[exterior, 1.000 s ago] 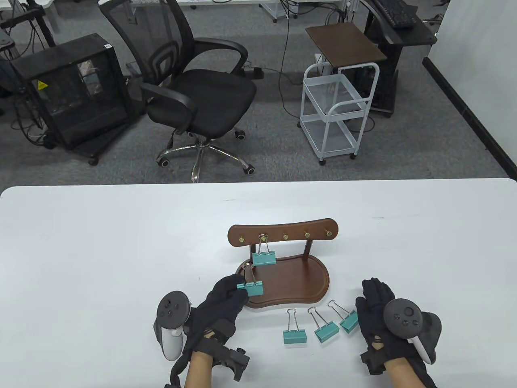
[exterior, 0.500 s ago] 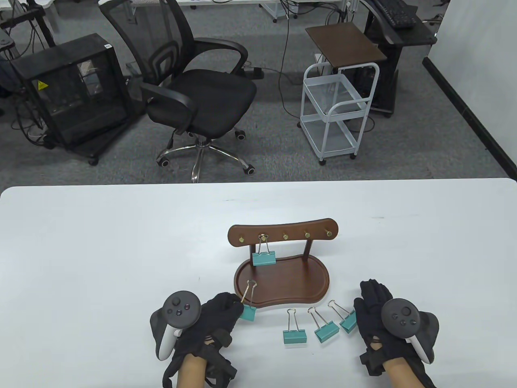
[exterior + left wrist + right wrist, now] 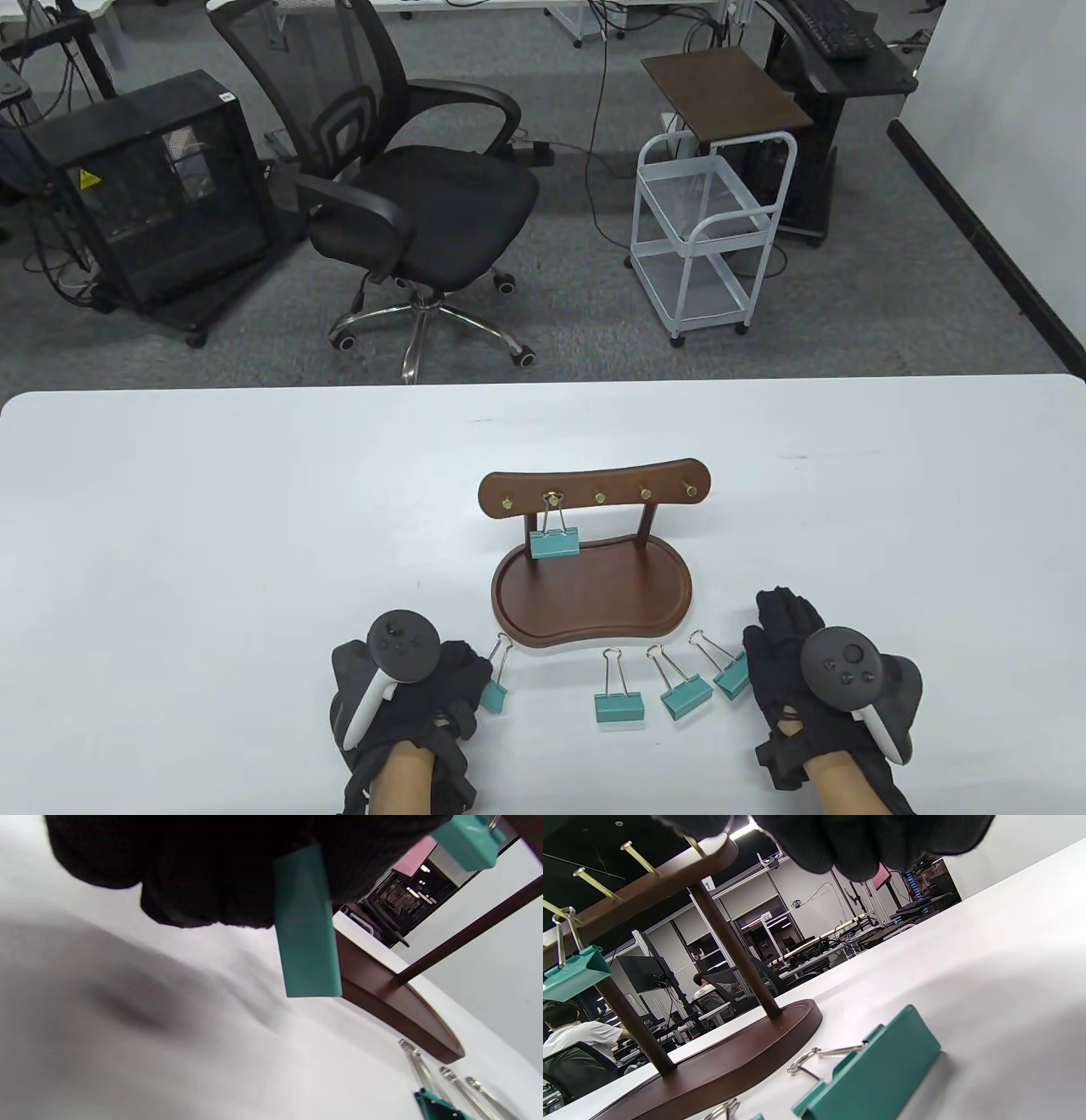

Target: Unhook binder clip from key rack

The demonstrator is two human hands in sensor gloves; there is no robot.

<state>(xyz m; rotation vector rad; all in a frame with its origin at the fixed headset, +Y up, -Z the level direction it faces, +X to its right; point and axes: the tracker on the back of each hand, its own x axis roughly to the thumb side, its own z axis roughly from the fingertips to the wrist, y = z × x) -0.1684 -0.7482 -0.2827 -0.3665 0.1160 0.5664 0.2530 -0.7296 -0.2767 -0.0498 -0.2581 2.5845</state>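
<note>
A dark wooden key rack (image 3: 594, 497) with brass hooks stands on a kidney-shaped base (image 3: 594, 598) at the table's middle front. One teal binder clip (image 3: 554, 539) hangs from its second hook from the left. My left hand (image 3: 441, 692) holds another teal binder clip (image 3: 494, 694) low over the table, left of the base front; in the left wrist view this clip (image 3: 306, 929) hangs from my fingers. My right hand (image 3: 785, 649) rests flat on the table, empty, beside three teal clips (image 3: 679, 688) lying in front of the base.
The three loose clips lie in a row between my hands. The white table (image 3: 212, 526) stretches wide on both sides. An office chair (image 3: 407, 187) and a white cart (image 3: 713, 229) stand beyond the far edge.
My left hand has carried its teal clip from over the base's left end down and toward me, to just above the table in front of the base. The right hand has stayed still.
</note>
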